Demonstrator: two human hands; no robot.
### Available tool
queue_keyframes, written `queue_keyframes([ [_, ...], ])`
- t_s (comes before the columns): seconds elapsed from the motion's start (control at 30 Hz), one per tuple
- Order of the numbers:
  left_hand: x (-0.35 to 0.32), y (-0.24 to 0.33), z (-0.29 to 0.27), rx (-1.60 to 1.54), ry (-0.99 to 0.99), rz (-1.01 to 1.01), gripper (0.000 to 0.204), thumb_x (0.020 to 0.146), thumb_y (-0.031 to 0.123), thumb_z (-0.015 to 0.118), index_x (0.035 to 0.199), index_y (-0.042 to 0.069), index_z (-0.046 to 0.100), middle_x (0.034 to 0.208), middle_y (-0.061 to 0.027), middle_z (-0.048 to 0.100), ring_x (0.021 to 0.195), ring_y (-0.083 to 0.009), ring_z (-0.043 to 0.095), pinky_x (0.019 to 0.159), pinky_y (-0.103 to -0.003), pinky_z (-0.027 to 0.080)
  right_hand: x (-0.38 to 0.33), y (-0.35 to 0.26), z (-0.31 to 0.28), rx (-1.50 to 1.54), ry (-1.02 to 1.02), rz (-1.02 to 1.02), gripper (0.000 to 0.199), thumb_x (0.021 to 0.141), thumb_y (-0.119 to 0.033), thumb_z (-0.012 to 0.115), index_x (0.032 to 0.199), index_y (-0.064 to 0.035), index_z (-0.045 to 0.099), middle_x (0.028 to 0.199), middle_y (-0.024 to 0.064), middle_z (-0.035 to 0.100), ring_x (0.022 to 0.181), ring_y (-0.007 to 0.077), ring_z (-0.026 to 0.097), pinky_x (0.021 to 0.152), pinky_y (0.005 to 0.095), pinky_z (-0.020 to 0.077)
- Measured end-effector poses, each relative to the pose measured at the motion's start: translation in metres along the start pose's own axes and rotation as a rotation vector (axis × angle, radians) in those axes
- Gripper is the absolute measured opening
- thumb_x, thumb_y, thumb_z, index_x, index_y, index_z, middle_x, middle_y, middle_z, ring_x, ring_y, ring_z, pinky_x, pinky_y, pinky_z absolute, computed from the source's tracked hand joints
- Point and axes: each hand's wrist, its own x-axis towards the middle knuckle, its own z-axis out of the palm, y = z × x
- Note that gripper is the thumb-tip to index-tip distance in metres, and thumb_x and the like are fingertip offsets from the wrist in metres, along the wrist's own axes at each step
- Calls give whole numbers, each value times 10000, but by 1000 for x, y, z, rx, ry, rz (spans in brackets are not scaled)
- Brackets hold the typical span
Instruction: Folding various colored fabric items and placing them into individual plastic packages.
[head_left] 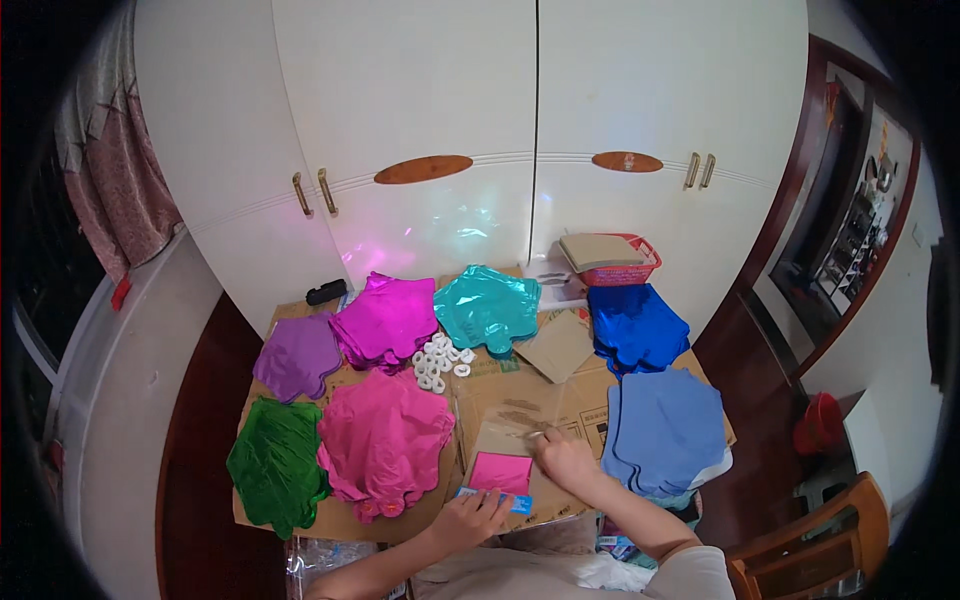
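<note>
A flat, folded bright pink packet [502, 470] with a blue strip along its near edge lies at the table's front. My left hand [472, 520] holds that near edge, its fingers laid over the blue strip and its thumb hidden. Just right of the packet, my right hand [562, 460] is closed. Something small and pale shows at its fingertips, too small to name. Beyond the packet, a clear, shiny plastic sheet or bag [512, 425] appears to lie on the cardboard. Small white rings or rolls [437, 360] are heaped farther back.
Flat foil shapes lie in stacks around me: green [275, 465], pink [385, 440], purple [296, 355], magenta [385, 318], teal [488, 308], dark blue [640, 325] and light blue [668, 430]. A red basket [640, 272] stands at the back, a wooden chair [825, 540] at right.
</note>
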Motion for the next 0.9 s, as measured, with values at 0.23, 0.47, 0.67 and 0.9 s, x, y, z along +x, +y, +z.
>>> queue_keyframes([
  [0.23,1,1,3,4,-13,0,326,780,202,587,1092,120,632,970,-48,644,802,-147,639,625,-251,513,-6,9,3,145,-79,56,103,755,-136,602,771,-40,568,762,123,595,679,289,644,567,387,527],
  [0.47,4,7,9,6,17,-49,338,771,194,584,1098,118,628,971,-54,643,790,-148,635,633,-257,515,-7,9,-2,151,-111,93,118,774,-147,591,750,-34,565,768,139,602,692,312,649,569,400,527],
  [0.67,7,4,8,-29,57,-72,339,768,196,586,1094,115,637,979,-55,654,765,-141,637,601,-258,517,-6,19,9,390,254,134,172,801,-112,644,947,-56,573,937,111,565,739,283,622,629,345,516],
  [0.9,9,8,-4,-95,131,-200,369,741,160,599,1106,114,636,1023,-60,648,781,-165,639,638,-276,530,-33,-11,28,2156,41,850,265,884,-41,541,1146,-80,526,891,-3,581,676,91,564,576,220,473],
])
